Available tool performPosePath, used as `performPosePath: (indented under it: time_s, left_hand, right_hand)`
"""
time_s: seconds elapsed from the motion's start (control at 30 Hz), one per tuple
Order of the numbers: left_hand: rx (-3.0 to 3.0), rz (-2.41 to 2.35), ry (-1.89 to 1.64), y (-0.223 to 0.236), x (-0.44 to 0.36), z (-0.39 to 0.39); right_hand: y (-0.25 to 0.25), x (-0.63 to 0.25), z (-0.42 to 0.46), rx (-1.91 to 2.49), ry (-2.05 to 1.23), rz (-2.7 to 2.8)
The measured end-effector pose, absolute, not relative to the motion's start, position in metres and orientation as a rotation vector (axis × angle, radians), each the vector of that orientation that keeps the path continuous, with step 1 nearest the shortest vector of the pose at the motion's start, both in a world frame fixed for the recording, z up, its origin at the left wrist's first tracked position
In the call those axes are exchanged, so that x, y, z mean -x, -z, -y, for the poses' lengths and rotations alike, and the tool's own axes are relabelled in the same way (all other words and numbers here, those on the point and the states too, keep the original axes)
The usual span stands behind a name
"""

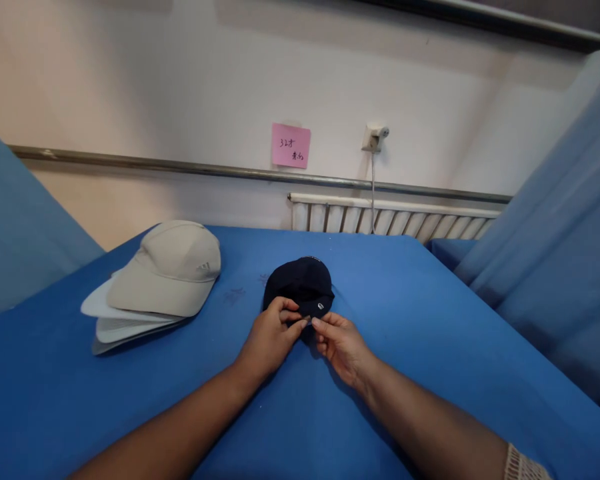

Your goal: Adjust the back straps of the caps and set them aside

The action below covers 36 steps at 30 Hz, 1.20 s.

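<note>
A dark navy or black cap [300, 275] lies on the blue-covered table, with a small white mark near its lower right edge. My left hand [271, 333] is closed at the cap's near edge, thumb and fingers pinching there. From the other side my right hand [344, 348] pinches the same edge, its fingertips almost meeting those of the left. A small narrow piece, apparently part of the cap's strap, shows between the fingertips; its details are too small to make out. To the left is a stack of light caps, a beige cap [173, 263] on top.
The table [220, 413] has a blue cover. Behind it are a metal rail [205, 168], a white radiator [350, 217], a plugged-in cord [373, 180] and a pink note [291, 145] on the wall. Blue curtains [565, 220] hang at both sides.
</note>
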<state>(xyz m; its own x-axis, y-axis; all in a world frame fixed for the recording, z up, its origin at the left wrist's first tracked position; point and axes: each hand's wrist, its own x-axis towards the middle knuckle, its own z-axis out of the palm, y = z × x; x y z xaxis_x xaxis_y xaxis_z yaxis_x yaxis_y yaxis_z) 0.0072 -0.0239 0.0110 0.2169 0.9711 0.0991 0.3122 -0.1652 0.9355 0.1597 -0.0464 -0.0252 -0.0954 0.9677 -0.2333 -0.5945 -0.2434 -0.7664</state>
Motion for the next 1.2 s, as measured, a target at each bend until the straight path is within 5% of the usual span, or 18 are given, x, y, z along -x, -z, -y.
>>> performPosePath:
  time_s: [0.43,0.73,1.2]
  left_hand:
    - [-2.126,-1.469,-0.937,-0.023,-0.001,0.03]
    - [-1.272,-1.233,-0.749,-0.017,-0.014,0.026]
    - [-1.189,-1.163,-0.713,-0.013,-0.006,0.019]
  right_hand:
    - [0.03,-0.155,0.043,0.918,-1.485,0.704]
    - [0.028,-0.152,0.045,0.946,-1.466,0.714]
    - [0.027,-0.159,0.047,0.825,-1.613,0.639]
